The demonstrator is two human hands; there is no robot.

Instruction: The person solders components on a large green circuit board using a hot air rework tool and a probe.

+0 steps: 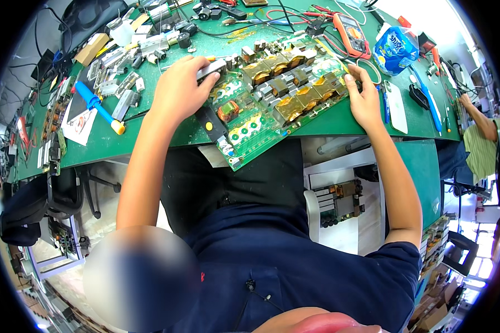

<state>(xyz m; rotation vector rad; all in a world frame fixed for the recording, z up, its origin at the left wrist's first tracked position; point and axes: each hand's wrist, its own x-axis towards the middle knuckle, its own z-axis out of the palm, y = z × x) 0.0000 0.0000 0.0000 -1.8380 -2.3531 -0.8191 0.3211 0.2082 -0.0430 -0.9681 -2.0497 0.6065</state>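
Note:
A large green circuit board [250, 144] with copper transformers [289, 105] and rows of components lies slightly askew over the bench's near edge. My left hand [180, 89] is at its upper left corner, fingers curled over a grey metal block [212, 69]; a thin tool with an orange handle lies just behind it, partly hidden. Below that hand a dark strip [216, 134] with a yellow dot runs along the board. My right hand [361, 97] grips the board's right edge, thumb and fingers at the rim.
The green bench [89, 155] holds loose metal parts [128, 83], a blue-yellow tool [97, 105], an orange multimeter [350, 36], a blue packet [394, 50], a pale phone [394, 105] and cables. A co-worker [480, 144] is at the right. Another board [339, 202] sits below.

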